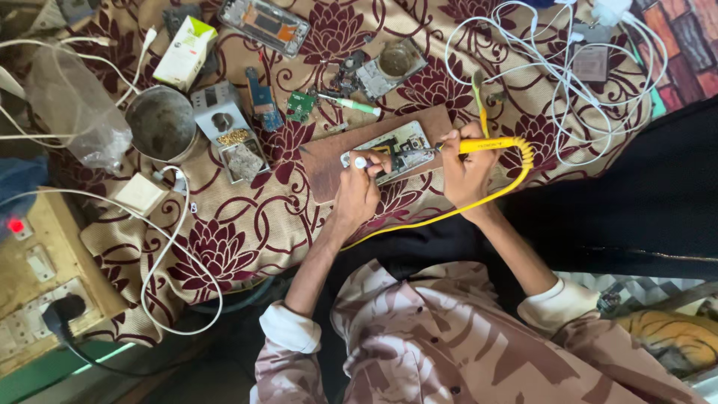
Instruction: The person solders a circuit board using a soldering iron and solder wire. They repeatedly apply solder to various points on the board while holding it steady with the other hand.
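Observation:
An opened phone body (389, 147) lies on a brown wooden board (323, 161) on the patterned cloth. My left hand (357, 188) rests on the board and pinches a small tool against the phone's near edge. My right hand (467, 170) grips a yellow-handled soldering iron (486, 144), its dark tip laid on the phone's right part. The iron's yellow cable (479, 200) loops round my right wrist and runs back toward me.
A metal cup (161, 123), a small tray of brass wool (235, 142), circuit boards (301, 105), a green-tipped screwdriver (351, 105) and another opened phone (263, 24) lie behind. White cables (568, 71) tangle at the right. A wooden socket board (37, 284) sits left.

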